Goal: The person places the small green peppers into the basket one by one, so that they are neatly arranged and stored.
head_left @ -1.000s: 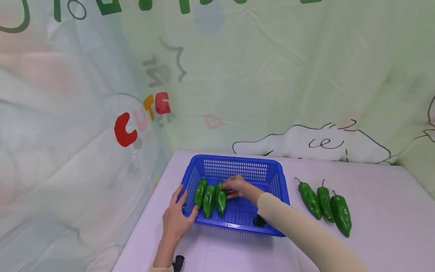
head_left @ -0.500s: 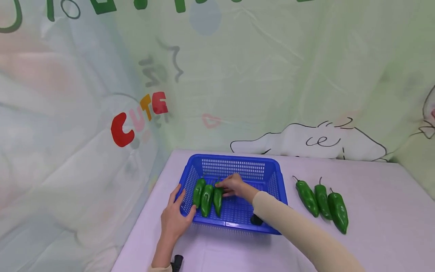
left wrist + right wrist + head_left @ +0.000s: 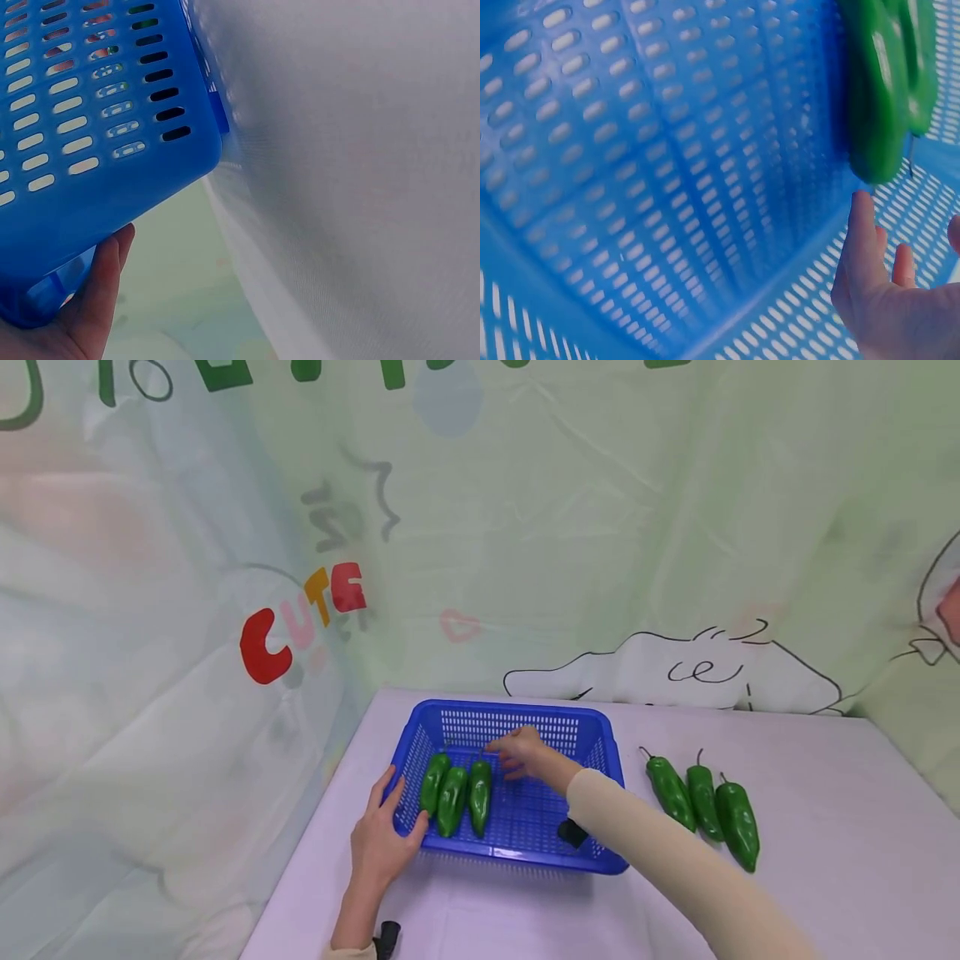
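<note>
In the head view, three glossy green peppers [image 3: 452, 802] lie side by side in the left half of a blue plastic basket [image 3: 517, 855]. My right hand [image 3: 521, 753] is inside the basket beside the rightmost pepper [image 3: 480, 799], holding nothing. Its index finger points left near that pepper's stem; the right wrist view shows the fingertip just short of the pepper [image 3: 877, 112], thumb apart. My left hand [image 3: 381, 843] holds the basket's front-left corner, thumb over the inside and fingers along the left rim. The left wrist view shows its fingers [image 3: 109, 277] at the rim.
Three more green peppers [image 3: 702, 802] lie on the white-covered table [image 3: 817, 793] to the right of the basket. A printed curtain [image 3: 480, 527] hangs behind and to the left. Black wrist camera mounts [image 3: 387, 938] sit on both arms.
My right hand has let go of the rightmost pepper and lifted slightly up and away from it. That pepper shows fully now. The left hand keeps its place on the basket.
</note>
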The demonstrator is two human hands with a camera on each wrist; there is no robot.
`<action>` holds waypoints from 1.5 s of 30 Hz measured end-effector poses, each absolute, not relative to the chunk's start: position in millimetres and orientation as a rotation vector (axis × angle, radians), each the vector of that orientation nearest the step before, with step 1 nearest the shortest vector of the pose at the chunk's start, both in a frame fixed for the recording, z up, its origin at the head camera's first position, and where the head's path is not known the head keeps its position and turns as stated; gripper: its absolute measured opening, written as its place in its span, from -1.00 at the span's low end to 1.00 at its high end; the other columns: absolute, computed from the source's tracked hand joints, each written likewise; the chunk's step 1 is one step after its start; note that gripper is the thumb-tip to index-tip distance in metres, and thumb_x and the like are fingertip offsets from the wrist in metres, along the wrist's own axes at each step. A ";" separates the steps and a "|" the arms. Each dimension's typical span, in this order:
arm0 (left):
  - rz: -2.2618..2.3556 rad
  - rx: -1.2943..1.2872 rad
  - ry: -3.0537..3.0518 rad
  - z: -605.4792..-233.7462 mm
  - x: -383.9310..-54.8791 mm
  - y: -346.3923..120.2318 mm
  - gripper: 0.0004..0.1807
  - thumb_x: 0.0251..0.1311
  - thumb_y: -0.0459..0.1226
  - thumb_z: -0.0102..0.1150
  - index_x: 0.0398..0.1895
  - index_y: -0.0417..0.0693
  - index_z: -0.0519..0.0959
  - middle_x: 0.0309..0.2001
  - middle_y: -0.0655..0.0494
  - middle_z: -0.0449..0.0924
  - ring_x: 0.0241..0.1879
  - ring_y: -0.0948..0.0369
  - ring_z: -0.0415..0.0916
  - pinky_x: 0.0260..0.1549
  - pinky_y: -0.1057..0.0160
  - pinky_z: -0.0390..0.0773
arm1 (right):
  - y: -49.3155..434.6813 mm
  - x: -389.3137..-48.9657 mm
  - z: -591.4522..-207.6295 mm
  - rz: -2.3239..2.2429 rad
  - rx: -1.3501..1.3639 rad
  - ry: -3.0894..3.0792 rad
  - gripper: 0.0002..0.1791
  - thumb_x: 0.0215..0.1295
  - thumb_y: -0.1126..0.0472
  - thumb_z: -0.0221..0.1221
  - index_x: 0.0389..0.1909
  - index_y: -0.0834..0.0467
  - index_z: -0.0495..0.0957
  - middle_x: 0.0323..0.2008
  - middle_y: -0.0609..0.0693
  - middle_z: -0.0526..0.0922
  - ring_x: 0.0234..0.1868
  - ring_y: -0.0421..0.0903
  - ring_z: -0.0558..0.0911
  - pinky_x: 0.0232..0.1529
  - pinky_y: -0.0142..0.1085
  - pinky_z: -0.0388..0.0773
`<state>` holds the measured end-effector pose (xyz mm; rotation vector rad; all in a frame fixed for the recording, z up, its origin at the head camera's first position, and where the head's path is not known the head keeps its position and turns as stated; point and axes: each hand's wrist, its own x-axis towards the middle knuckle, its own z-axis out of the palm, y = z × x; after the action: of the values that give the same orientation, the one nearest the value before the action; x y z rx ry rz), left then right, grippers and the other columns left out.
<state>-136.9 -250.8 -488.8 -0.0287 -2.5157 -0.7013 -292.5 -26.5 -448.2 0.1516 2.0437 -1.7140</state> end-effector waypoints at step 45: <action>-0.735 0.002 -2.550 -488.5 -133.1 -249.5 -0.27 0.08 -0.07 0.30 0.29 -0.30 0.46 0.43 -0.06 0.25 -0.10 -0.12 0.61 -0.21 -0.09 0.60 | 258.8 -273.3 -399.6 -1.667 0.054 2.015 -0.25 0.53 -0.01 -0.05 0.48 0.38 -0.05 0.12 0.20 0.51 0.05 -0.02 0.60 0.16 -0.05 0.50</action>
<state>-133.1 -249.5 -488.5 0.0022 -2.5499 -0.7351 -273.3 258.8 -399.6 0.0538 2.0154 -1.6667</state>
